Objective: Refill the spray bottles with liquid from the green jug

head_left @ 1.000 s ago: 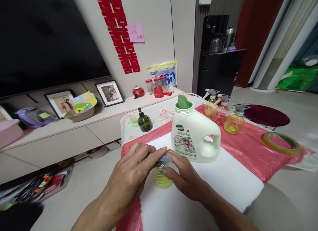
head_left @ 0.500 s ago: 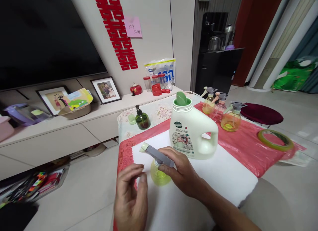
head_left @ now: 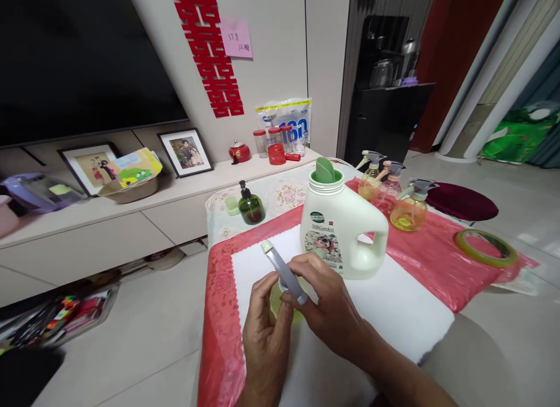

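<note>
A small yellow spray bottle [head_left: 275,299] stands on a white sheet, mostly covered by my hands. My right hand [head_left: 326,296] is closed on its grey spray head [head_left: 284,273], whose pale green nozzle [head_left: 266,246] points away to the left. Around the collar below the head, my left hand [head_left: 271,331] has its fingers and thumb closed on the bottle's neck. Just behind my hands is a large cream detergent jug [head_left: 345,223] with a green scoop [head_left: 324,170] in its uncapped mouth.
Several spray bottles [head_left: 409,211] stand at the right on red plastic film [head_left: 420,261], near a tape roll [head_left: 485,248]. A dark green pump bottle [head_left: 251,209] and a light green cap [head_left: 231,206] are at the back left. A maroon stool [head_left: 464,200] stands beyond the table.
My left hand has moved right from beside the bottle and closed on its neck. The spray head has turned in my right hand, its nozzle swinging farther away from me.
</note>
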`<act>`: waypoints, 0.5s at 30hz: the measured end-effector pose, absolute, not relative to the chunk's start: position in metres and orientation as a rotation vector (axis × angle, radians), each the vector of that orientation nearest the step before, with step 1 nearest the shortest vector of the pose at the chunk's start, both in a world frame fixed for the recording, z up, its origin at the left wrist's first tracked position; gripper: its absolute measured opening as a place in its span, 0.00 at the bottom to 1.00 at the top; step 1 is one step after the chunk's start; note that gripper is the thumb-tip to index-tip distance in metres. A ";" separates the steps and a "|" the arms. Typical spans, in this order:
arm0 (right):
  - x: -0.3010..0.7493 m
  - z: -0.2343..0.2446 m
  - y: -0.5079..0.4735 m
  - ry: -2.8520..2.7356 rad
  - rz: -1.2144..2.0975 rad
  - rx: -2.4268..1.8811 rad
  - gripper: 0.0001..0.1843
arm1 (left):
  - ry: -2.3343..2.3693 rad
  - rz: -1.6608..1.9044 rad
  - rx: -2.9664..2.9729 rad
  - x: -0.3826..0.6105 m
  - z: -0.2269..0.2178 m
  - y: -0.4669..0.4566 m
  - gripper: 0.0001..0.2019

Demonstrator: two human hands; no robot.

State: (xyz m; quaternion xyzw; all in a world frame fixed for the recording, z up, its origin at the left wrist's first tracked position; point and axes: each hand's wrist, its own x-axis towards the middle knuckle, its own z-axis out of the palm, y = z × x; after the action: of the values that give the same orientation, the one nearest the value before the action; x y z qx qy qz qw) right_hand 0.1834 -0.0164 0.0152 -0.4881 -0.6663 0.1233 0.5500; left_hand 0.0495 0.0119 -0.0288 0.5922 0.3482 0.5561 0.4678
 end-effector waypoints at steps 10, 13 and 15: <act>0.191 0.024 -0.018 -1.646 0.324 -1.136 0.13 | 0.832 1.319 1.466 0.048 -0.032 0.016 0.16; 0.189 0.020 -0.016 -1.577 0.265 -1.149 0.10 | 0.797 1.298 1.400 0.049 -0.032 0.016 0.15; 0.187 0.017 -0.015 -1.532 0.247 -1.165 0.08 | 0.776 1.285 1.312 0.050 -0.031 0.016 0.17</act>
State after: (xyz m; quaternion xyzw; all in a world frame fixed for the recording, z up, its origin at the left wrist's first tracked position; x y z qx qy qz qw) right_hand 0.1873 -0.0153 0.0171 -0.4953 -0.6513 0.1050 0.5652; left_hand 0.0501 0.0165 -0.0308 0.5525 0.3269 0.5411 0.5431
